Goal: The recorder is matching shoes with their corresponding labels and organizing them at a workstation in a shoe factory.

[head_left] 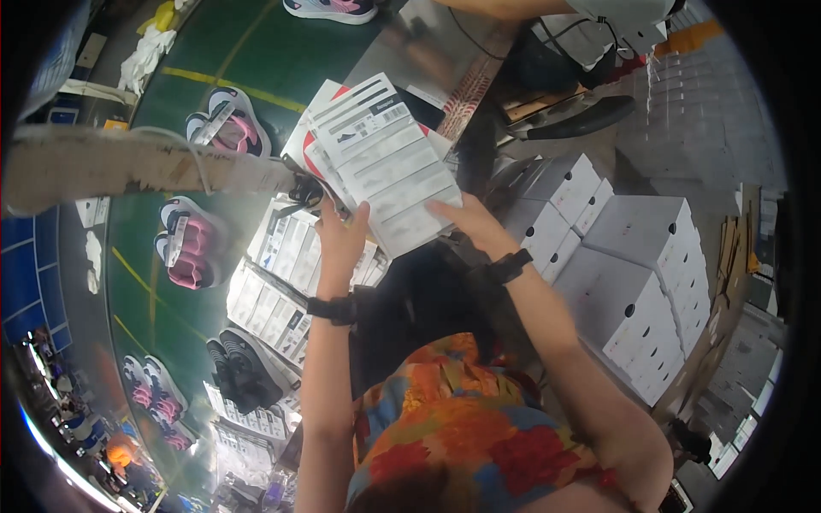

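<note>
A fanned stack of white label sheets [385, 162], printed with rows of panels and a small shoe picture, is held tilted in front of me. My right hand [475, 224] grips its lower right edge, thumb on top and fingers underneath. At the lower left edge, my left hand [344, 239] is closed on the sheets with its thumb raised along the side; its other fingers are partly hidden. Beneath the stack's upper part lies a white and red box [301, 141]. More label sheets [269, 295] lie spread to the left of my left forearm.
A green conveyor belt [192, 107] on the left carries pink and navy shoes [190, 244]. Black shoes [244, 368] rest on more sheets. A taped post [128, 167] juts across the belt. White shoe boxes [616, 299] are stacked at right. Another person's arm [513, 8] reaches in at the top.
</note>
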`<act>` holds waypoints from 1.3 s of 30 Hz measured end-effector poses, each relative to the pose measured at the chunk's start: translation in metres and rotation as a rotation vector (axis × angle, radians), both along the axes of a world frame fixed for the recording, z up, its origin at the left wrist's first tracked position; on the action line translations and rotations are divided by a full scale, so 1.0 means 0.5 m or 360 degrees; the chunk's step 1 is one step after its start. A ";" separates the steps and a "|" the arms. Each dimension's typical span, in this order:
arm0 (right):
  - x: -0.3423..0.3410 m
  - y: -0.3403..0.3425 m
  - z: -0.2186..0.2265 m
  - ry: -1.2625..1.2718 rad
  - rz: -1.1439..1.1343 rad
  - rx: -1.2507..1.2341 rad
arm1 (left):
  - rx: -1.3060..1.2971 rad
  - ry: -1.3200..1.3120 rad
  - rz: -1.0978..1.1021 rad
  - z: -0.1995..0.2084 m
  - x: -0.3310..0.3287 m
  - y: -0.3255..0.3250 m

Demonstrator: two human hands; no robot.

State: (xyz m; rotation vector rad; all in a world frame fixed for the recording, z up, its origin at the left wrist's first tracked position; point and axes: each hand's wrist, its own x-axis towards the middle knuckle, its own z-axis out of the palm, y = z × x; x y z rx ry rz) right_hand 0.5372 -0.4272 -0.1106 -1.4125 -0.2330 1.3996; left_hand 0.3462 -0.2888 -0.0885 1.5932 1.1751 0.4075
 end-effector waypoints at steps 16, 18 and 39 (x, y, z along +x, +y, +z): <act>-0.136 0.003 0.233 -0.3001 0.0692 0.0631 | -0.0830 -0.0607 0.0290 0.172 0.088 -0.016; -0.131 0.011 0.159 -0.2500 0.1287 0.0377 | -0.0770 -0.0607 0.0348 0.049 0.064 -0.005; -0.016 -0.057 0.066 -0.1480 -0.0135 -0.0089 | -0.0398 -0.0614 0.1228 0.099 -0.051 -0.069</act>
